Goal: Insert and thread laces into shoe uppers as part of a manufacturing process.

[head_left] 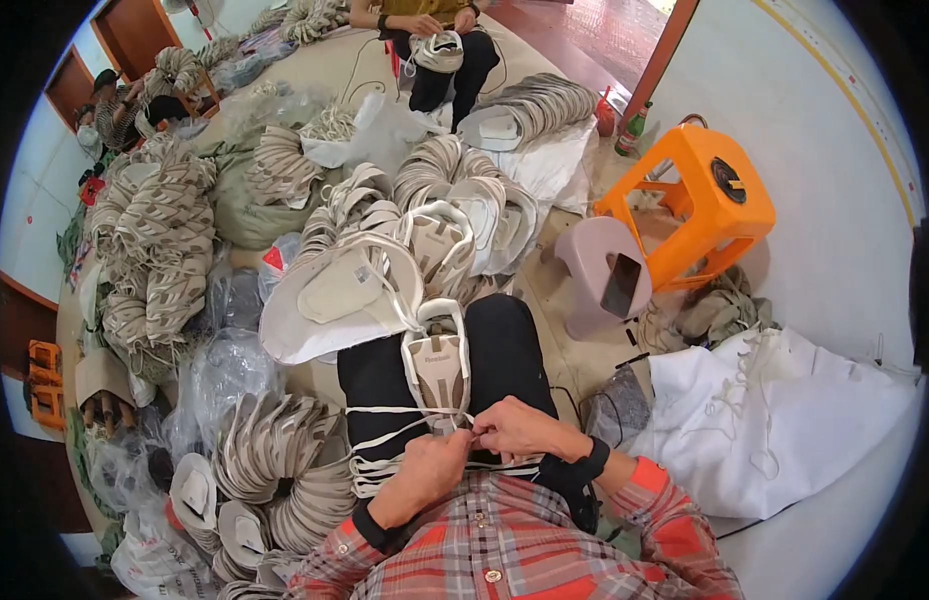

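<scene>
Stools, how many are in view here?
2. An orange plastic stool stands at the right by the wall; a low pale stool sits just left of it. Others may be hidden behind piles.

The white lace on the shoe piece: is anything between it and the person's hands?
No. Both the left hand and the right hand already pinch the white lace above the shoe piece on the lap, with nothing visible between.
</scene>
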The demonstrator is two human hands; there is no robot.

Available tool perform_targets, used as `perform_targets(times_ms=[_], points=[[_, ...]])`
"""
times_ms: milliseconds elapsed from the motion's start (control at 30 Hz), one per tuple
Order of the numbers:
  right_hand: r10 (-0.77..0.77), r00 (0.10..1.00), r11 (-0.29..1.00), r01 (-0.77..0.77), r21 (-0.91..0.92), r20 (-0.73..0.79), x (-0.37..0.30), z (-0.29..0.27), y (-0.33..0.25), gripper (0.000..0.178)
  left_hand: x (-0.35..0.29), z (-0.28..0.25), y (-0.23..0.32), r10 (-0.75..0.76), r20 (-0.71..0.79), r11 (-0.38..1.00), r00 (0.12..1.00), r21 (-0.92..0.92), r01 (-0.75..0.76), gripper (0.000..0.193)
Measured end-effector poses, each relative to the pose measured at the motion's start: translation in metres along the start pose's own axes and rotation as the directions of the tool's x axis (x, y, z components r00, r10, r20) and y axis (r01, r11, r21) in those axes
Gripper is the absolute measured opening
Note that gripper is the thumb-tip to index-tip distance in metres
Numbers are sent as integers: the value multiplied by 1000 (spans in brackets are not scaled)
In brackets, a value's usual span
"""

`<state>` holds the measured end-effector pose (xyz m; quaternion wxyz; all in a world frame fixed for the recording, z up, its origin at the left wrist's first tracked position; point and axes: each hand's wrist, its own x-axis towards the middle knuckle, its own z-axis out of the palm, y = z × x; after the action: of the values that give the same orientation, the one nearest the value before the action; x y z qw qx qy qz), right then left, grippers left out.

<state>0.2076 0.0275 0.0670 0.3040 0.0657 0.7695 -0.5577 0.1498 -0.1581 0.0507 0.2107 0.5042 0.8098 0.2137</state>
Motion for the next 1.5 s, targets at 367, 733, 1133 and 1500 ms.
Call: perform_targets(times_ms=[367, 733, 1133, 1500], points=[[79, 995, 981, -68, 183, -52, -1, -1, 0, 20, 20, -39, -37, 91, -169, 914, 981, 406, -15, 9], [-189, 981, 972, 179, -155, -50, 9, 6, 24, 19, 3, -61, -72, -463, 393, -167, 794, -919, 358, 10], [151, 919, 977, -83, 196, -363, 17, 16, 6, 19, -21, -96, -112, -492, 39, -244, 870, -965, -95, 11], [86, 883, 898, 131, 420, -461, 21, -8, 4, 17, -3, -28, -36, 167, -226, 930, 960, 359, -77, 15]])
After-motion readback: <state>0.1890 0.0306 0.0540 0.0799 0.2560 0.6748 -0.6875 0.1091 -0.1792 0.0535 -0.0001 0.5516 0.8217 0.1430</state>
